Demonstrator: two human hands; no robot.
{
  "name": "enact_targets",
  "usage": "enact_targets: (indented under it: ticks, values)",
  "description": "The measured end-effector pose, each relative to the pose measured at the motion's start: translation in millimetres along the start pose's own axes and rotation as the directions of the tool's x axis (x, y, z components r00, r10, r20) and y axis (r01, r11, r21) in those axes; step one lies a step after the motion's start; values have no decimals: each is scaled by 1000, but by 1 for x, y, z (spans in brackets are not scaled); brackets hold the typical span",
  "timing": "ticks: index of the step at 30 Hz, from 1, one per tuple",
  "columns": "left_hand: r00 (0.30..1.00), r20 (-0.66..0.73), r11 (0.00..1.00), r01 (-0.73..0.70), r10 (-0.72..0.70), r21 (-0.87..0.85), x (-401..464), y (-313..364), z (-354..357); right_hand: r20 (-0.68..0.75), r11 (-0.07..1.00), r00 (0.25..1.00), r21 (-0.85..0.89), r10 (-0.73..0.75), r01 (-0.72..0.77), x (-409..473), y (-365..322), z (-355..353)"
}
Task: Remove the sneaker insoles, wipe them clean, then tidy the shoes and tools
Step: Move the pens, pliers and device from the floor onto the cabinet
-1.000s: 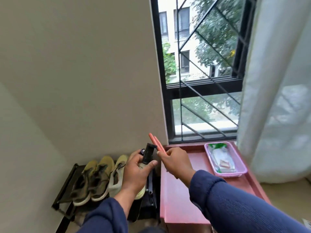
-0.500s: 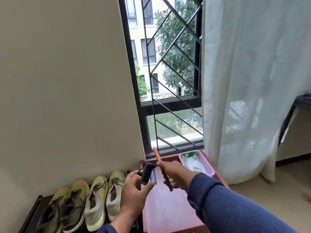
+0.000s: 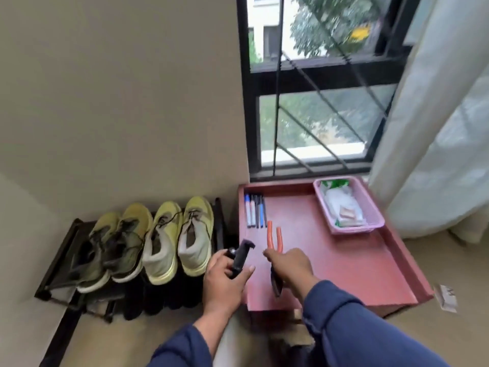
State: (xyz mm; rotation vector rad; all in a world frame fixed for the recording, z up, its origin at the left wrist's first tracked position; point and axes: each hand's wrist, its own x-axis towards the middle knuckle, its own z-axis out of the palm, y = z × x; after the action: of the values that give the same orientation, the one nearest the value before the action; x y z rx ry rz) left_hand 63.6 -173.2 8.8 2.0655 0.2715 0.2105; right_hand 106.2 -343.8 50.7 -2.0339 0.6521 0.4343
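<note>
- My left hand [image 3: 225, 271] clenches a black clamp-like tool [image 3: 239, 258]; my right hand [image 3: 289, 266] grasps orange-handled pliers [image 3: 274, 241], handles forward.
- Both grips hover over the red desk [image 3: 344, 266], likely for tidying.

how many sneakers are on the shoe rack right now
4, side by side on the top shelf of the shoe rack: two olive sneakers at the left, two yellow sneakers at the right. Dark shapes on the shelf below may be more footwear.
</note>
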Motion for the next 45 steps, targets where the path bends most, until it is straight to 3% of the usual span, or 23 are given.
enact_targets:
  ticks: [3, 6, 19, 34, 36, 37, 39, 41, 45]
  values:
    - [999, -35, 1000, 9, -8, 27, 9, -21, 6, 16, 979, 995, -175, -99, 100, 21, -7, 19]
    - [998, -59, 999, 23, -20, 48, 18, -38, 10, 12, 957, 994, -271, -104, 104, 35, -10, 40]
    - [999, -51, 999, 14, -12, 34, 24, -50, 6, 15, 929, 998, -364, -57, 59, 50, 0, 55]
    - [999, -39, 1000, 11, -11, -9, 23, -38, 10, 104, 826, 979, -525, -175, 203, 50, -6, 49]
    - [999, -39, 1000, -5, 6, 4, 26, -33, 12, 13, 859, 967, -456, -253, 231, 53, -14, 39]
    - [999, -33, 1000, -23, 23, 20, 29, -29, 14, -22, 907, 956, -323, -294, 272, 53, -19, 33]
    - [998, -2, 996, -66, 66, 68, 36, -19, 19, 11, 942, 951, 140, -308, 304, 51, -27, 21]
    - [992, 38, 984, -124, 120, 128, 46, -10, 26, 110, 874, 939, 414, -327, 256, 49, -29, 11]
    - [978, 108, 952, -199, 178, 232, 70, 0, 40, 127, 842, 920, 464, -371, 276, 69, -16, 4]
